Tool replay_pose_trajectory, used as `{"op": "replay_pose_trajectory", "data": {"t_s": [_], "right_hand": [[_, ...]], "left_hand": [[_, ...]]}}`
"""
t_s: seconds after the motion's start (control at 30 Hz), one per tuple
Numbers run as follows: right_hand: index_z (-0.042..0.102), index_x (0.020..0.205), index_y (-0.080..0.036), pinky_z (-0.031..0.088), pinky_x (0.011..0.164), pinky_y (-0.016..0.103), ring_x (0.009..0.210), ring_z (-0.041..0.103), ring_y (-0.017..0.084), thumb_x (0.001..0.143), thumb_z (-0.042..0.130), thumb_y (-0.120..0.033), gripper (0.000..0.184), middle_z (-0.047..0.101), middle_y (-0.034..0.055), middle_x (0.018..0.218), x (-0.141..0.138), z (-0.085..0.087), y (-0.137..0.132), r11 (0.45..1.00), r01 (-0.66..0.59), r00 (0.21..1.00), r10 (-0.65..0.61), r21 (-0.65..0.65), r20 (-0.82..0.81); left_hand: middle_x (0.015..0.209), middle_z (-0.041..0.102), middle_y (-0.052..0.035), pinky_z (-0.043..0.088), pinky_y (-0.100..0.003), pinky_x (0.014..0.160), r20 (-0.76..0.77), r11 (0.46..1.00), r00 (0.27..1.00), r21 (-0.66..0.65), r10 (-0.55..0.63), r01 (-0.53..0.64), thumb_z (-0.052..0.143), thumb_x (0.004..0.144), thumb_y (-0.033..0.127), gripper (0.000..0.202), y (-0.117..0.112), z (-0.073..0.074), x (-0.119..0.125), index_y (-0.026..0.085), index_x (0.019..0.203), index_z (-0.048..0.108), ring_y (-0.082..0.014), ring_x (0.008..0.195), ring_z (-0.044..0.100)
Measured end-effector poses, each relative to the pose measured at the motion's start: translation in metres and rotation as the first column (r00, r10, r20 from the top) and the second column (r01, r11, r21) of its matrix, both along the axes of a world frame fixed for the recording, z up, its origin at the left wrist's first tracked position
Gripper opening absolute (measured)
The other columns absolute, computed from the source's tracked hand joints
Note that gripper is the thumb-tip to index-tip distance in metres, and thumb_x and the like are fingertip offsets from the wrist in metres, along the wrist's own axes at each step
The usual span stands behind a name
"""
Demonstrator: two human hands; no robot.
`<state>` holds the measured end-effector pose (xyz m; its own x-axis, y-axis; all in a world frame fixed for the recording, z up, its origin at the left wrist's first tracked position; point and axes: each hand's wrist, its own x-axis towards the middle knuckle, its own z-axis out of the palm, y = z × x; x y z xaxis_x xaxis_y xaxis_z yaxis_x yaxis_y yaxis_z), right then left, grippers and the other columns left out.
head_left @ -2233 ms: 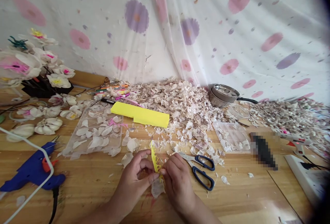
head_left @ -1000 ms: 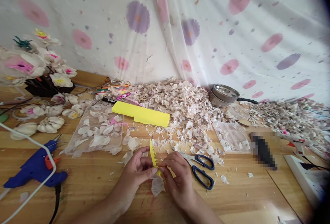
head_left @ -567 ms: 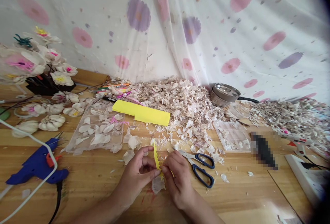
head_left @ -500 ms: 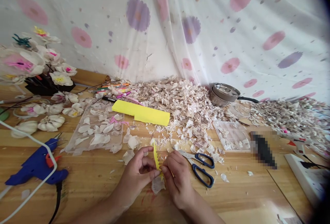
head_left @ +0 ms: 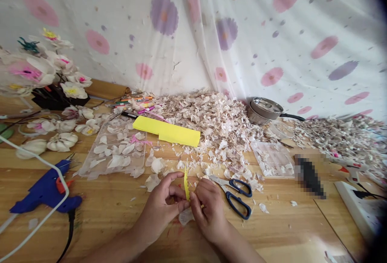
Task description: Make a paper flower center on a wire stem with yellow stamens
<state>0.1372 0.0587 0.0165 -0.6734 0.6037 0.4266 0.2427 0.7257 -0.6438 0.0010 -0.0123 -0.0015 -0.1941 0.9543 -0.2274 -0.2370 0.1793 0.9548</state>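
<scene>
A narrow yellow strip of paper [head_left: 186,184], with a fringed edge in its right side, stands upright between my hands. My left hand [head_left: 163,202] pinches it near the lower end, thumb below and fingers curled behind. My right hand [head_left: 210,208] is closed, its thumb and forefinger pressed at the strip's lower end; the exact contact is hidden. Below the fingertips, a pale translucent petal [head_left: 185,217] lies on the table. Scissors with dark blue handles [head_left: 238,204] rest just right of my right hand. Beyond lies a folded yellow sheet [head_left: 169,131].
A blue glue gun [head_left: 45,190] with a white cable lies at left, near white handmade flowers [head_left: 63,142]. Dried petals [head_left: 208,113] are heaped at the back beside a metal pan [head_left: 266,109]. A petal-strewn clear tray [head_left: 90,158] and a white power strip [head_left: 353,210] flank the work area.
The strip has turned slightly, so its fringe shows less, and its top leans less to the left. Both hands stay close together around it. The view has shifted a little.
</scene>
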Motion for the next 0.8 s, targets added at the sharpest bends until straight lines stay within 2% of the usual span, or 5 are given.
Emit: {"op": "replay_pose_trajectory", "data": {"t_s": [0.23, 0.37, 0.47, 0.53, 0.8], "right_hand": [[0.031, 0.061, -0.02, 0.026, 0.057, 0.028, 0.056, 0.038, 0.014, 0.095, 0.037, -0.027, 0.035, 0.038, -0.0026, 0.056, 0.001, -0.002, -0.002, 0.993, 0.001, 0.999, -0.006, -0.119, -0.038], [0.049, 0.072, -0.02, 0.034, 0.065, 0.031, 0.069, 0.047, 0.017, 0.095, 0.039, -0.037, 0.03, 0.05, 0.0009, 0.069, 0.006, 0.003, -0.002, 0.979, 0.021, 0.994, -0.041, -0.2, -0.099], [0.057, 0.092, -0.021, 0.037, 0.075, 0.034, 0.08, 0.052, 0.019, 0.091, 0.048, -0.027, 0.011, 0.057, 0.0031, 0.084, 0.008, 0.008, 0.0, 0.987, -0.027, 0.989, 0.003, -0.159, -0.15], [0.058, 0.1, -0.022, 0.038, 0.077, 0.035, 0.081, 0.053, 0.019, 0.087, 0.05, -0.018, 0.015, 0.059, 0.0034, 0.087, 0.009, 0.01, 0.001, 0.992, -0.057, 0.986, 0.038, -0.114, -0.16], [0.058, 0.081, -0.019, 0.038, 0.071, 0.033, 0.074, 0.05, 0.017, 0.086, 0.049, -0.009, 0.014, 0.057, 0.0028, 0.076, 0.006, 0.008, 0.003, 0.996, -0.056, 0.993, 0.048, -0.075, -0.112]], "left_hand": [[0.071, 0.067, -0.0007, 0.042, -0.029, 0.068, 0.026, 1.0, 1.0, 0.0, 0.008, -0.008, 0.075, 0.071, 0.032, 0.06, 0.0, -0.001, 0.0, 0.019, 0.118, 0.04, -0.0188, 0.071, 0.06], [0.07, 0.067, -0.0009, 0.043, -0.028, 0.065, 0.116, 0.999, 0.993, -0.013, 0.038, -0.036, 0.076, 0.068, 0.031, 0.063, 0.004, 0.0, -0.001, 0.018, 0.117, 0.039, -0.0178, 0.068, 0.059], [0.071, 0.068, -0.0027, 0.044, -0.028, 0.065, 0.15, 0.999, 0.988, -0.019, 0.045, -0.043, 0.077, 0.067, 0.031, 0.066, 0.006, 0.001, -0.002, 0.017, 0.118, 0.038, -0.018, 0.068, 0.059], [0.07, 0.068, -0.0027, 0.043, -0.028, 0.065, 0.145, 0.999, 0.988, -0.021, 0.047, -0.045, 0.077, 0.067, 0.03, 0.066, 0.006, 0.001, -0.002, 0.017, 0.118, 0.038, -0.0177, 0.068, 0.059], [0.068, 0.066, -0.0016, 0.044, -0.029, 0.065, 0.119, 0.998, 0.991, -0.03, 0.066, -0.063, 0.076, 0.067, 0.03, 0.065, 0.003, 0.007, -0.003, 0.017, 0.118, 0.039, -0.0179, 0.067, 0.058]]}}
